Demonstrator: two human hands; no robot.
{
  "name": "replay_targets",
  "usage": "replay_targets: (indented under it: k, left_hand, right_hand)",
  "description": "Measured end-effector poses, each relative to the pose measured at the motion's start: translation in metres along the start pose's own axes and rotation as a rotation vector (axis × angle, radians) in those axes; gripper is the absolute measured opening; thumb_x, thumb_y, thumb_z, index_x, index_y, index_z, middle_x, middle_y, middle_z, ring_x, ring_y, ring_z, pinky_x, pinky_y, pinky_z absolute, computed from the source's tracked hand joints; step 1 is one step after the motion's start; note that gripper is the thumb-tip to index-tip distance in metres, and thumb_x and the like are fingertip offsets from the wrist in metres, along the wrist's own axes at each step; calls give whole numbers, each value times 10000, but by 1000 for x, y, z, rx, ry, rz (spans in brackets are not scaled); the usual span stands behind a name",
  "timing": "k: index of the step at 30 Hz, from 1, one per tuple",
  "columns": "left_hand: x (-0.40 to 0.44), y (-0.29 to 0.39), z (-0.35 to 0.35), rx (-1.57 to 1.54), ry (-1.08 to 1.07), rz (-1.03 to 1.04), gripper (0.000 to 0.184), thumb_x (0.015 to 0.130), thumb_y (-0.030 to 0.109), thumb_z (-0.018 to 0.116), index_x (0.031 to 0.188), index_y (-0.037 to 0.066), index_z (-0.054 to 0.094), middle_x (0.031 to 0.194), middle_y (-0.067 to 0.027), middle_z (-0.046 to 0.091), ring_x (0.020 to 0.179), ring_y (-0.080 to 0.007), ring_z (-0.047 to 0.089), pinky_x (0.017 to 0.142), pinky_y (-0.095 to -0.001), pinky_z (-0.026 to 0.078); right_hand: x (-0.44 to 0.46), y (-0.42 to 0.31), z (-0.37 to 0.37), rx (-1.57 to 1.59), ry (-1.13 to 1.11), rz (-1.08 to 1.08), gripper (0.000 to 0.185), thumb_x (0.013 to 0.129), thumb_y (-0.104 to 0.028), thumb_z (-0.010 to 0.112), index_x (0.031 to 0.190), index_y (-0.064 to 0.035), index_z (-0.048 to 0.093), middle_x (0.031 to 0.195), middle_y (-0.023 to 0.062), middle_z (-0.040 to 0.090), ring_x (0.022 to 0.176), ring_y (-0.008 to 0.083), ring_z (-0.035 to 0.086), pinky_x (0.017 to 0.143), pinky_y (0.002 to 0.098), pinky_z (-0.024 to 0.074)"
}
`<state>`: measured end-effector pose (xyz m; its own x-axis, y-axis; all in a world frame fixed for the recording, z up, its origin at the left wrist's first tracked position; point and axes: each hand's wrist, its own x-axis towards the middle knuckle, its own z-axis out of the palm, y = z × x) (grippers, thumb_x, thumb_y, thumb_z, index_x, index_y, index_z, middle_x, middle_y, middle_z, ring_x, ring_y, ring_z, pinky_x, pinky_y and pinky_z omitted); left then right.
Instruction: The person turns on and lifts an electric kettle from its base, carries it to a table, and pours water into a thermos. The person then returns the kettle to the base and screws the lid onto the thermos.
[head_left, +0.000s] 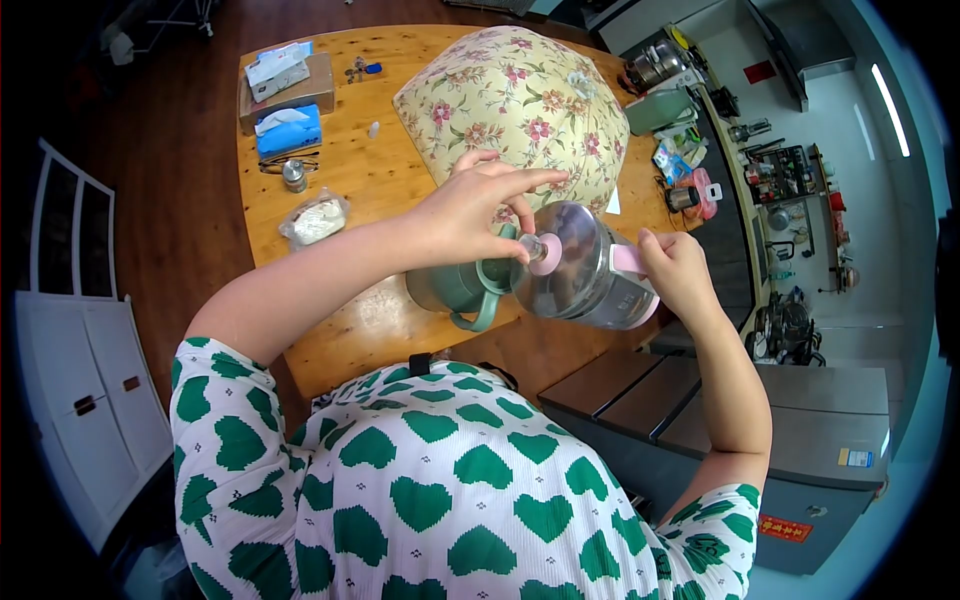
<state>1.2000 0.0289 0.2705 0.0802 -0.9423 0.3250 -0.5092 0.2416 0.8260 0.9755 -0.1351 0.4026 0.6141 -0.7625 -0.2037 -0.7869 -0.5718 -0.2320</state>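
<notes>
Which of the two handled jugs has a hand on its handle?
The clear round jug: the right hand grips its pink handle. The opaque green jug has its green handle untouched.

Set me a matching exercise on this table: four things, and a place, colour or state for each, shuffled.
1. Kettle
2. Jug
3. Cover
4. Tissue pack

A. Blue, beside a cardboard box
B. Tilted, its pink handle in the right hand
C. Patterned with flowers, on the table
D. Green, next to the kettle

Pairs: 1-B, 2-D, 3-C, 4-A
</notes>
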Motion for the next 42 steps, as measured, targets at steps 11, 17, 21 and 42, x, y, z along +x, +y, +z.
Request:
replay_targets:
  k: [11, 17, 21, 42]
  left_hand:
    - [-3, -1, 1, -2, 23, 23, 953, 769, 219, 886, 1590, 266, 406, 969, 53, 745, 1251, -193, 589, 1263, -556, 121]
    - [-5, 0, -1, 0, 34, 32, 955, 767, 221, 889, 1590, 262, 406, 966, 55, 745, 1249, -189, 590, 1260, -558, 129]
    - [-5, 0, 0, 3, 38, 33, 958, 767, 225, 892, 1591, 261, 405, 961, 56, 742, 1232, -189, 600, 1260, -562, 127]
    - [-8, 1, 1, 15, 49, 35, 957, 771, 246, 889, 1595, 264, 402, 954, 59, 732, 1168, -174, 627, 1269, -563, 126]
  right_hand:
    - [-1, -3, -2, -27, 5, -17, 523, 980, -406, 549, 744, 26, 724, 631, 140, 686, 647, 283, 701, 701, 390, 533]
    - [-1, -5, -2, -45, 11, -27, 518, 978, -404, 547, 756, 27, 730, 640, 147, 689, 652, 290, 701, 699, 396, 533]
    - [-3, -8, -3, -44, 11, -19, 511, 975, -399, 550, 766, 29, 733, 642, 150, 689, 651, 291, 700, 697, 399, 531]
    - [-6, -11, -5, -48, 48, -66, 510, 982, -388, 566, 734, 32, 718, 622, 180, 658, 645, 337, 689, 694, 425, 529]
